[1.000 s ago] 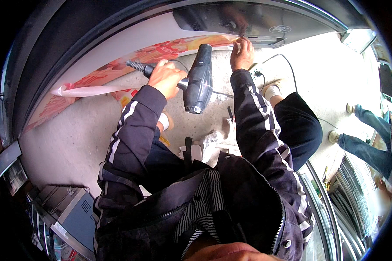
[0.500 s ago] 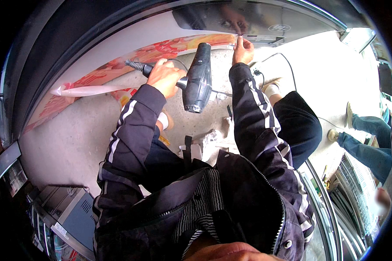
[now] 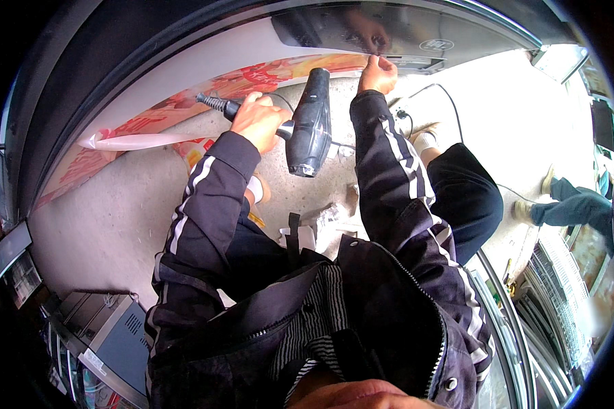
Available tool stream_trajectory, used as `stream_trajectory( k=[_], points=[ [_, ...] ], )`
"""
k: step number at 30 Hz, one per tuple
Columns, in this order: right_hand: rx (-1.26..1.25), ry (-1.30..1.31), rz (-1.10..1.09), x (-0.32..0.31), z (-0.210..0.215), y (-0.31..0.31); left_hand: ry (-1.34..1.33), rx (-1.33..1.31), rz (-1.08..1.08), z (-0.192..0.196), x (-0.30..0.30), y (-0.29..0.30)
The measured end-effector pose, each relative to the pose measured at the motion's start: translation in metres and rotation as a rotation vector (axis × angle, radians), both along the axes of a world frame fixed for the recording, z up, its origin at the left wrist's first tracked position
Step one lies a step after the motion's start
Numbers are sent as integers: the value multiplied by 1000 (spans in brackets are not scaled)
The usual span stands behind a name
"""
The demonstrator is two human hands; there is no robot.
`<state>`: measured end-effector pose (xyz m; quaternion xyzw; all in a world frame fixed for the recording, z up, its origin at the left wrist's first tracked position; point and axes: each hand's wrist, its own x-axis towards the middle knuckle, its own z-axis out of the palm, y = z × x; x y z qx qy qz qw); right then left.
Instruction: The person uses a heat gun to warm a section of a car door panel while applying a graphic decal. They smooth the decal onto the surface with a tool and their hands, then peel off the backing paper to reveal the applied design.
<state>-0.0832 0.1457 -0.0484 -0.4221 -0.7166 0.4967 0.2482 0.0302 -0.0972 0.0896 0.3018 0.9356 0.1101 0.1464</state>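
Up near the top centre, the left hand (image 3: 259, 121) is wrapped around the grip of a black heat gun (image 3: 310, 123), while the right hand (image 3: 377, 73) pinches the edge of the red-printed film (image 3: 252, 76) on the grey panel (image 3: 402, 27). Judging by this, much film remains attached leftward.

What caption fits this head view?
Left hand grips a black heat gun; right hand pinches the printed film.
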Motion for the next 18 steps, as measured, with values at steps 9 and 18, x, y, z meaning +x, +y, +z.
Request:
stream_trajectory(
  k=[9,18],
  points=[
    [-294,214,-102,-9,-32,-2,-17,-5,-8,1,-2,2],
    [-741,471,26,3,-22,7,-6,-6,-1,3,-1,2]
  ],
)
